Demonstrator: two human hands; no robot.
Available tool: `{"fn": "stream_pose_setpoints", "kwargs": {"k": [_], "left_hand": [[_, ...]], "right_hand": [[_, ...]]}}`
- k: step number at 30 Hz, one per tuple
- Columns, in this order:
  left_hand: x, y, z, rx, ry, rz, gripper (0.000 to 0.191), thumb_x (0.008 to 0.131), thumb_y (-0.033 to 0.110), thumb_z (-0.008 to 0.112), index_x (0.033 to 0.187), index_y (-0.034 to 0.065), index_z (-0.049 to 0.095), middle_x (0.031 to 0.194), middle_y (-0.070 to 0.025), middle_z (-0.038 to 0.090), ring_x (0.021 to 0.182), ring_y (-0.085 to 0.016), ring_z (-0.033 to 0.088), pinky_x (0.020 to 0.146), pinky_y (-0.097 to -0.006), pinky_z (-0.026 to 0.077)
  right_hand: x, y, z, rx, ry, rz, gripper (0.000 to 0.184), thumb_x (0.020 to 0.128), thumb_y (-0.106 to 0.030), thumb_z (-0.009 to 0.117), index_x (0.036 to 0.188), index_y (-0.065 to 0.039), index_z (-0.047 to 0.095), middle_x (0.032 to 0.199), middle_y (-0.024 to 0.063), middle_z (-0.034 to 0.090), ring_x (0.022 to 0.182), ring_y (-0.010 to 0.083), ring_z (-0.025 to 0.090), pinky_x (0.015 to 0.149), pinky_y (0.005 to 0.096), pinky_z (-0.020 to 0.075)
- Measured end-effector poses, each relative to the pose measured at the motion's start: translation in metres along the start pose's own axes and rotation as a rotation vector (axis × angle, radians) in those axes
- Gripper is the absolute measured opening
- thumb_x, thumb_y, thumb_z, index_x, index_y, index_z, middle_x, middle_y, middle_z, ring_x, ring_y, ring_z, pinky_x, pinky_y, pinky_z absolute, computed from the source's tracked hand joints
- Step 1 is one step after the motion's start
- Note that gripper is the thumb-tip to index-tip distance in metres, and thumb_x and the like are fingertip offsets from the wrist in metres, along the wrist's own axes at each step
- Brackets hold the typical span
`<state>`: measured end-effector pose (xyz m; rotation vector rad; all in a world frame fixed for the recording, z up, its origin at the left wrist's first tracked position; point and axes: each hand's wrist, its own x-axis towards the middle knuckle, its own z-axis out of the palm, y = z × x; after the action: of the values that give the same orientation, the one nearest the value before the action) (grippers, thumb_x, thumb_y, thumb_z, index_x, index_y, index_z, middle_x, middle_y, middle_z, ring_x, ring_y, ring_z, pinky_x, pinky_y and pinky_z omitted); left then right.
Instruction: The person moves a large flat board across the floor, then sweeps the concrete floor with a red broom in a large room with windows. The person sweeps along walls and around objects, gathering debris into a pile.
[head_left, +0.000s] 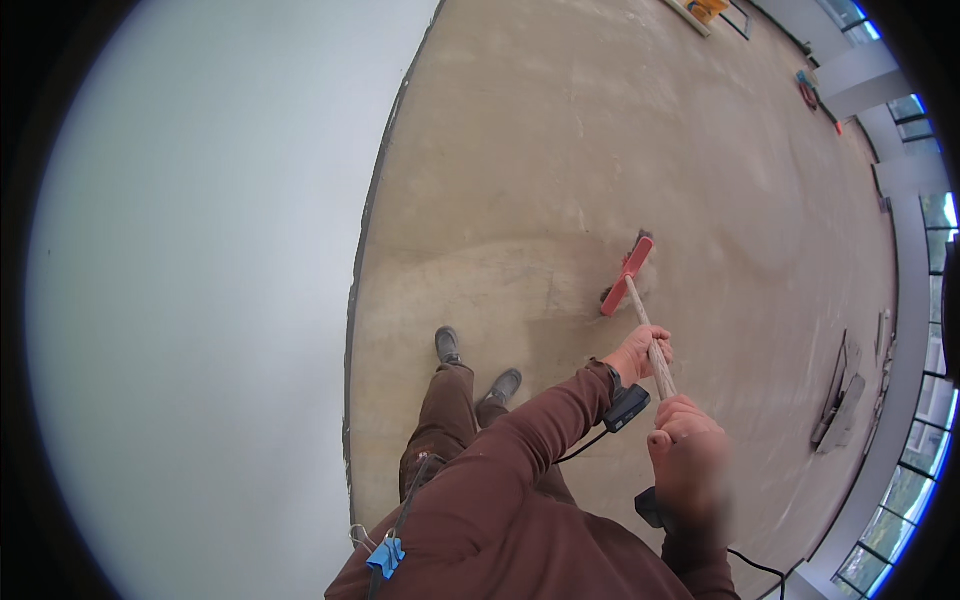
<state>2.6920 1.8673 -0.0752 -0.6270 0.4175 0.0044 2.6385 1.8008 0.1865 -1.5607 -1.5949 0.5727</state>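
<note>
A push broom with a red head (628, 276) and a pale wooden handle (661, 367) reaches out before me. Its head rests on the bare concrete floor (487, 187), with dark debris along the far side of it. My left hand (637, 354) is closed around the handle, partway down towards the head. Higher up, near the handle's end, my right hand (686, 435) grips it too; part of this hand and its wrist is blurred. Both wrists wear dark devices, and cables show beside them.
A white wall (225, 262) with a dark strip at its base runs along the left. Flat scrap pieces (844, 412) lie on the floor at right. Tools with a red hose-like part (808, 96) lie by a pillar, and a yellow object (706, 9) is at the far top.
</note>
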Motion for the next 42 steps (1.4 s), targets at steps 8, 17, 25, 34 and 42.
{"fn": "stream_pose_setpoints", "kwargs": {"k": [8,17,25,34,42], "left_hand": [[-0.103,0.011,0.034,0.051,0.202,0.403,0.02,0.088,0.006,0.059,0.076,0.0079,0.043,0.06,-0.0034,0.044,0.051,-0.016,0.045,0.052,-0.0321,0.043],[-0.321,0.133,-0.102,-0.412,0.457,0.769,0.021,0.086,-0.001,0.053,0.076,0.0091,0.037,0.061,-0.0003,0.04,0.051,-0.015,0.043,0.053,-0.028,0.04],[-0.311,0.245,-0.089,-0.265,0.357,0.746,0.02,0.087,0.004,0.051,0.071,0.0094,0.04,0.059,-0.0013,0.043,0.049,-0.017,0.042,0.05,-0.0316,0.04],[-0.253,0.309,0.074,0.012,0.109,0.619,0.029,0.095,0.009,0.051,0.07,0.008,0.036,0.057,-0.0007,0.038,0.044,-0.013,0.038,0.045,-0.0254,0.038],[-0.306,0.228,0.036,-0.233,0.108,0.682,0.022,0.092,0.004,0.053,0.078,0.0085,0.037,0.063,-0.0011,0.041,0.048,-0.014,0.04,0.05,-0.0285,0.039]], "right_hand": [[0.024,-0.047,-0.027,0.163,0.131,0.065,0.037,0.094,-0.026,0.061,0.067,-0.004,0.049,0.051,0.0024,0.046,0.044,0.0184,0.045,0.053,0.037,0.0476],[0.137,0.011,0.139,0.862,-0.318,0.329,0.023,0.095,-0.01,0.056,0.077,0.003,0.061,0.066,0.0054,0.057,0.063,0.0142,0.049,0.062,0.0299,0.0447],[0.198,0.024,0.195,0.741,-0.286,0.093,0.016,0.092,-0.005,0.061,0.077,0.002,0.061,0.067,0.0049,0.058,0.065,0.0166,0.054,0.064,0.0304,0.0474],[0.241,-0.001,0.178,0.492,-0.033,-0.153,0.018,0.087,0.0,0.062,0.072,0.0,0.051,0.061,0.0075,0.05,0.056,0.0233,0.05,0.06,0.0364,0.0474],[0.231,-0.031,0.131,0.781,-0.199,-0.08,0.015,0.089,-0.002,0.059,0.075,0.0,0.054,0.06,0.0074,0.051,0.054,0.0245,0.051,0.061,0.0384,0.0498]]}}
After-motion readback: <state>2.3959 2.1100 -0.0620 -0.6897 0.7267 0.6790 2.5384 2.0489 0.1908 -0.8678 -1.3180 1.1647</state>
